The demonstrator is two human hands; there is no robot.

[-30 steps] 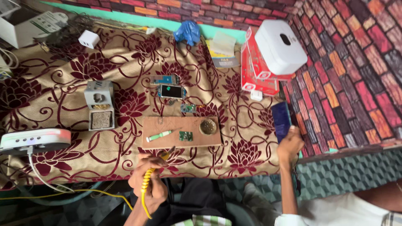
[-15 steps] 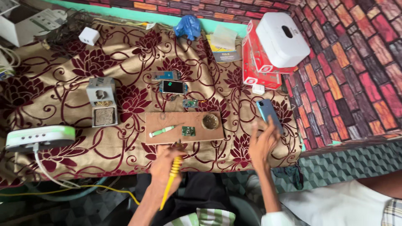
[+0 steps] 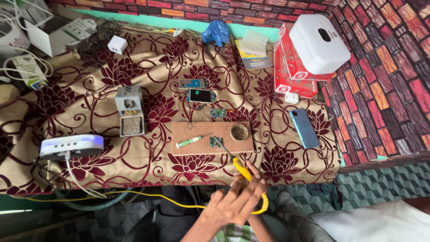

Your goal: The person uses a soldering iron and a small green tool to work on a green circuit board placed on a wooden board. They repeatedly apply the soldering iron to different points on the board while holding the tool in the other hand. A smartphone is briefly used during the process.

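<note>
Head view: both hands meet at the bench's [image 3: 134,179] near edge, the left hand [image 3: 226,208] loosely spread, the right hand [image 3: 253,186] clenched on the yellow soldering iron [image 3: 242,170]. Its tip touches the small green circuit board [image 3: 214,142] on the wooden board [image 3: 197,132]; a steady, braced grip seems best.

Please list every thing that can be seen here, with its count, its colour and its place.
soldering iron: 1, yellow handle, tip at the small circuit board
wooden board: 1, brown, table middle
screwdriver: 1, pale green, on the wooden board
round tin: 1, brass, board's right end
smartphone: 1, blue, lying right
opened phone: 1, dark, centre
iron stand: 1, grey, left
white boxes: stacked on red boxes, top right
hands: 2, overlapping, on the iron's handle
</note>
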